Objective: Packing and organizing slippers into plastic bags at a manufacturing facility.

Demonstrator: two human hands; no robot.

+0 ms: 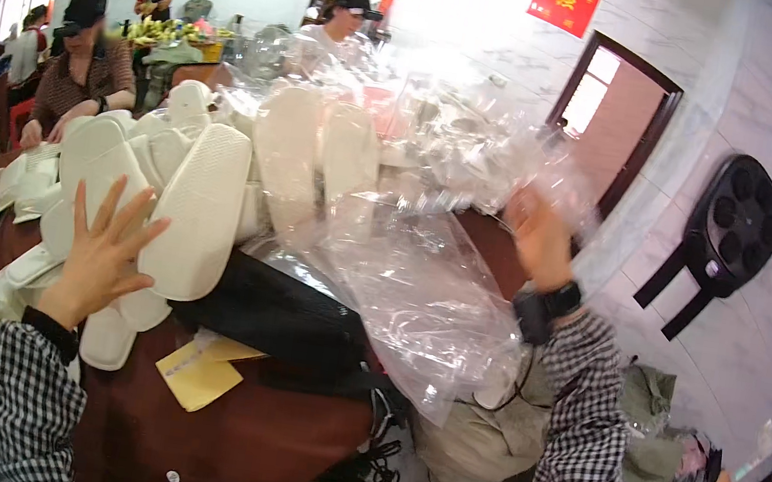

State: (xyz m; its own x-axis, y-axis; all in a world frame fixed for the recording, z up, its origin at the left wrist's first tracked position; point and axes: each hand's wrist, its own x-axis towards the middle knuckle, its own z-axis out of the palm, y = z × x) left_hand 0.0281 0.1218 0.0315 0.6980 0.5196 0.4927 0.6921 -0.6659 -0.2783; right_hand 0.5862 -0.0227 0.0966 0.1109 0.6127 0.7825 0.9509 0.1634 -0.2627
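My left hand (105, 249) is spread open, fingers apart, over a heap of white slippers (199, 205) on the dark red table (209, 443). My right hand (538, 238) is raised at the right, blurred, its fingers in a pile of clear plastic bags (419, 285); whether it grips a bag I cannot tell. Two white slippers inside a clear bag (314, 157) stand upright between my hands. Both my sleeves are black-and-white checked, and a dark watch sits on my right wrist.
A black bag (282, 310) and a yellow envelope (200, 368) lie on the table near me. Other people sit and stand at the table's far left and back. A black stool (727, 240) leans on the right wall. Sacks and bags lie on the floor at right.
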